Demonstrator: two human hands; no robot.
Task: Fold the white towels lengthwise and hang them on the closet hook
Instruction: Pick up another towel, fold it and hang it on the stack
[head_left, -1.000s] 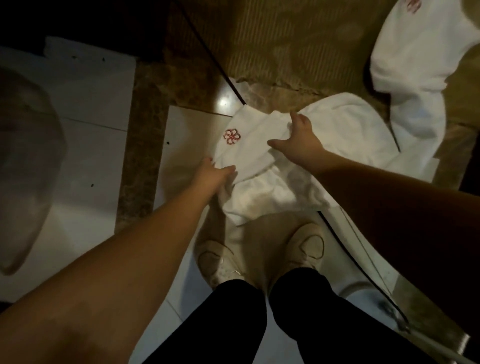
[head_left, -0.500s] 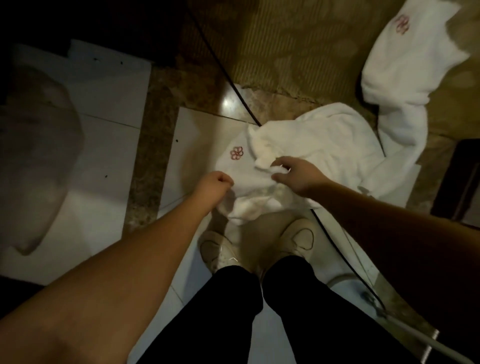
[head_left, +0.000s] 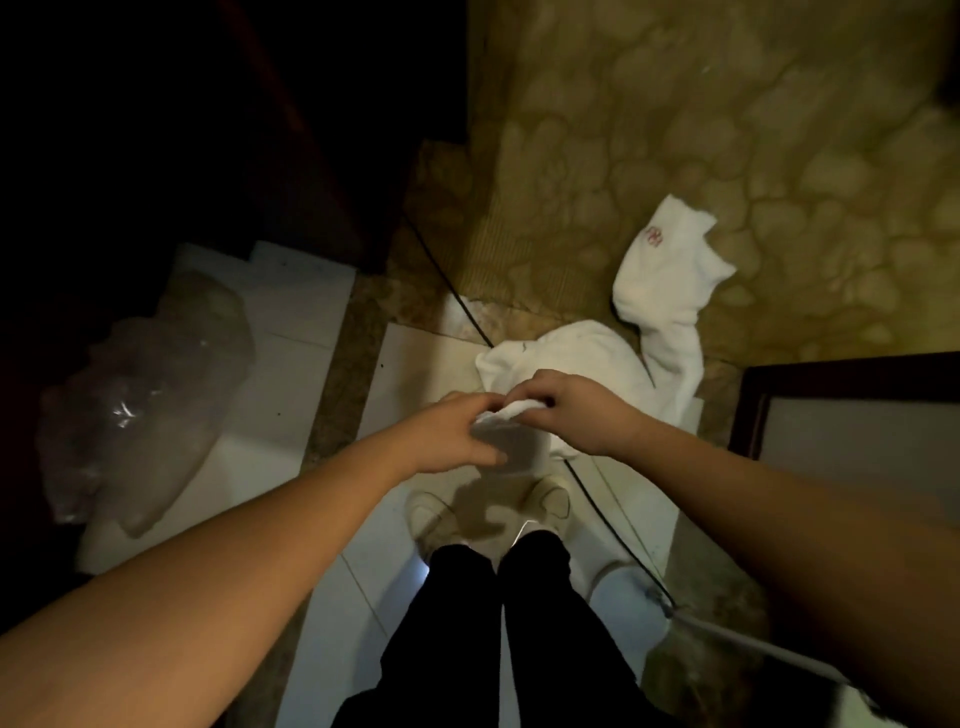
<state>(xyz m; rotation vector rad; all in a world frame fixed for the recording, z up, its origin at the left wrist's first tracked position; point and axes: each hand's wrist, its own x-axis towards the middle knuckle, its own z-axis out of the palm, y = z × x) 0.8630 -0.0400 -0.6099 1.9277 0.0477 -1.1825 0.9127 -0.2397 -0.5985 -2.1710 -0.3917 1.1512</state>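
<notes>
Two hands meet at one bunched edge of the nearer towel (head_left: 561, 364), above the shoes (head_left: 431, 514) on the pale floor tiles (head_left: 415, 364). Left hand (head_left: 457, 436) and right hand (head_left: 576, 410) are together, fingers curled and pinching the same fold of cloth; half a second ago they were apart, each on its own part of the towel. The towel edge is now gathered and lifted clear of the floor, while the rest lies heaped on the tile just beyond. Judgement: edges are being matched for the lengthwise fold, and hanging is not yet begun; no hook is in view.

A black cable (head_left: 457, 301) runs under the heap. Further out, a second towel (head_left: 670, 265) lies crumpled across the patterned carpet (head_left: 753, 130), touching the first heap. It carries a small red embroidered mark near its far end, too small to read. The red flower emblem seen on the near towel earlier is now hidden. To the left, a clear plastic bag (head_left: 140, 395).
</notes>
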